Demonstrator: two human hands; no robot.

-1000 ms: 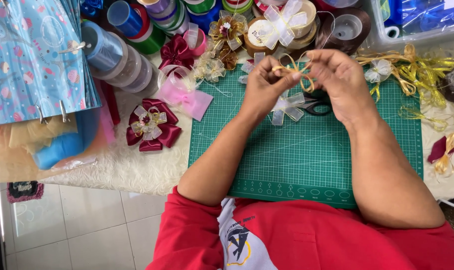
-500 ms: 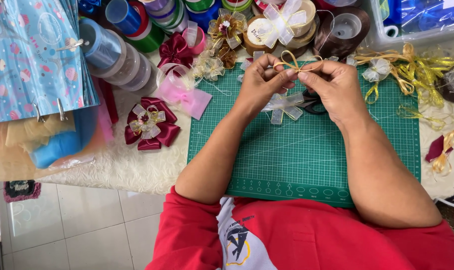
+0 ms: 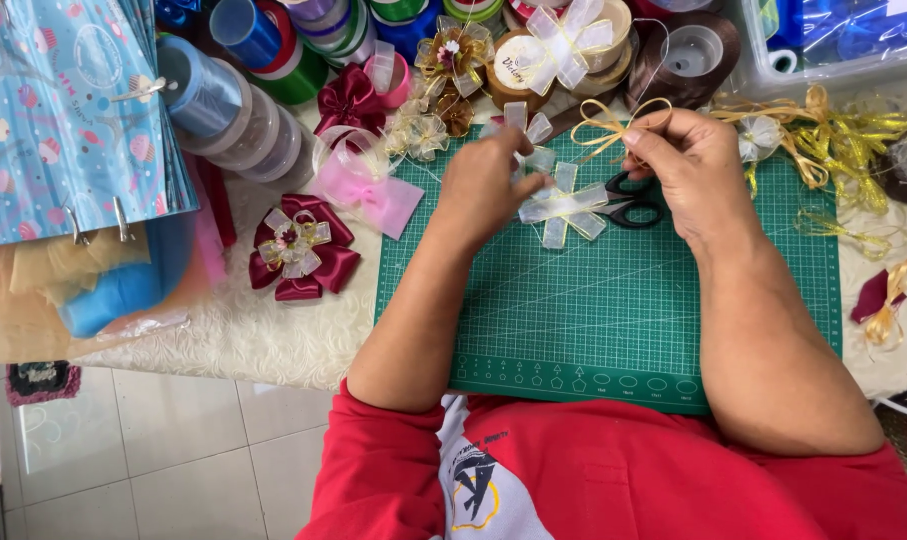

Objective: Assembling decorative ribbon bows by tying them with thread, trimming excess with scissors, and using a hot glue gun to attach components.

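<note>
My right hand (image 3: pixel 691 170) pinches a small bow of thin gold ribbon (image 3: pixel 613 122) above the far edge of the green cutting mat (image 3: pixel 613 310). My left hand (image 3: pixel 485 188) has come off the gold bow and reaches toward a sheer white bow (image 3: pixel 525 130) at the mat's far left; whether it grips it I cannot tell. A second sheer white bow (image 3: pixel 565 205) lies flat on the mat between my hands. Black-handled scissors (image 3: pixel 635 208) lie partly under my right hand.
Ribbon spools (image 3: pixel 273 70) crowd the back edge. A dark red bow with a gold and white centre (image 3: pixel 298 250) and a pink bow (image 3: pixel 368 190) lie left of the mat. Gold ribbon bows (image 3: pixel 833 140) sit at the right. Patterned blue paper sheets (image 3: pixel 63 110) hang at far left.
Both hands held the gold bow together before. Now my left hand has let go and moved down-left toward the white bows, while my right hand keeps the gold bow.
</note>
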